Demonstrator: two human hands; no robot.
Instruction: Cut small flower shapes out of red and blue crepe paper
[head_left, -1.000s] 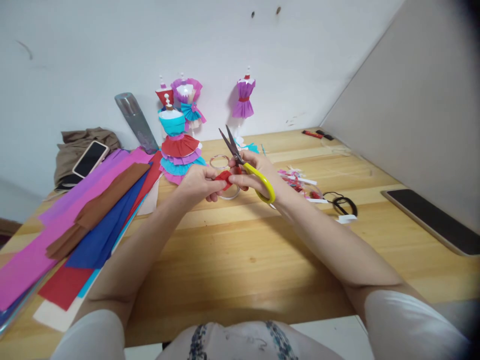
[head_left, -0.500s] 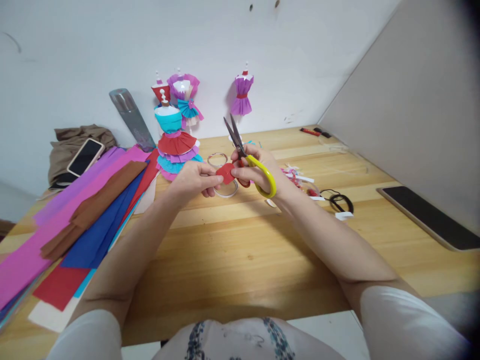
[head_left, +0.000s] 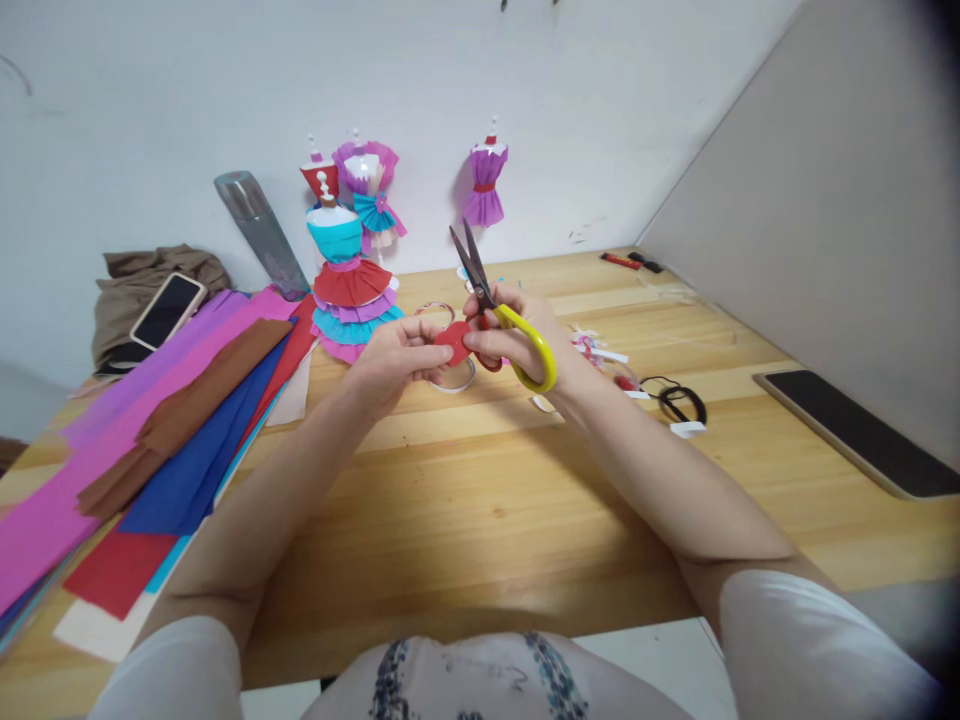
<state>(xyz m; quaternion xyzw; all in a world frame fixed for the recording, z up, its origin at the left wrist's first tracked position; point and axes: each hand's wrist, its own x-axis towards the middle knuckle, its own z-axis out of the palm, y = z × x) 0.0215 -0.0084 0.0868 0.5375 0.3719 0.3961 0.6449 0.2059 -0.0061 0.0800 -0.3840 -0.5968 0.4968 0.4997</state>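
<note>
Red paper (head_left: 452, 343) pinched between two hands over the desk (head_left: 480, 560)
The step looks like handling this small piece; next seems to call for a light touch, blades kept clear. The left hand (head_left: 391, 362) grips its nine o'clock edge, closed; the right hand (head_left: 517, 325) pinches three o'clock while holding scissors (head_left: 481, 290), slightly parted, toward eleven.
</note>
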